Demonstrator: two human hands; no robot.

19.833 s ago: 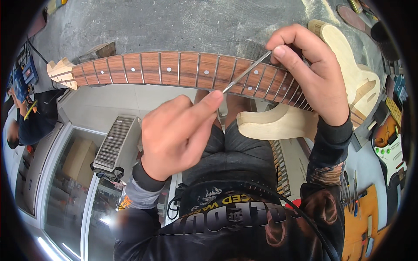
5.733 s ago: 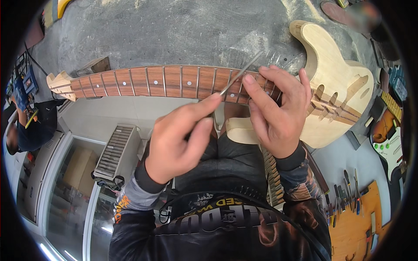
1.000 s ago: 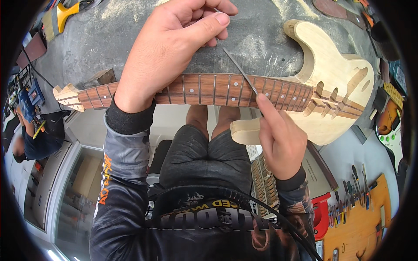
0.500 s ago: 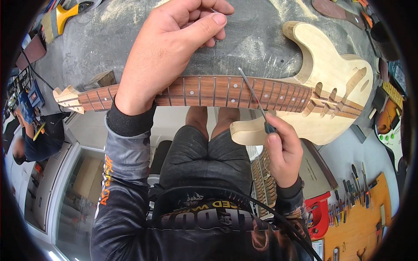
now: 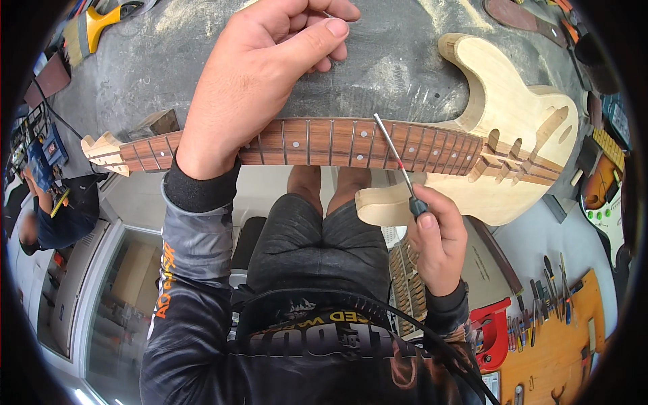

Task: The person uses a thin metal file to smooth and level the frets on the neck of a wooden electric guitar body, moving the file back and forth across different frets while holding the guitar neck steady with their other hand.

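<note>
A pale, unfinished guitar body (image 5: 520, 108) lies at the right, joined to a long neck whose dark striped fretboard (image 5: 324, 145) faces up with metal frets and round inlays. My left hand (image 5: 270, 61) hovers past the neck's far edge, its wrist over the fretboard. Its fingers are curled together; what they may pinch is hidden. In my right hand (image 5: 439, 233), near the body's lower horn (image 5: 381, 206), is a slim hand tool (image 5: 390, 145) with a dark handle and a thin metal shaft marked red. Its shaft points up and left, over the frets.
A wooden block (image 5: 156, 125) sits beside the neck near the headstock (image 5: 104, 155). On the dusty dark bench (image 5: 378, 67) lies a yellow-handled brush (image 5: 94, 30) at far left. Several tools line a wooden rack (image 5: 550, 337) at lower right. Another person (image 5: 61, 216) is at far left.
My right hand has drawn slightly back and left with the slim tool, so its tip sits lower, at the fretboard's far edge. My left hand has shifted only a little left.
</note>
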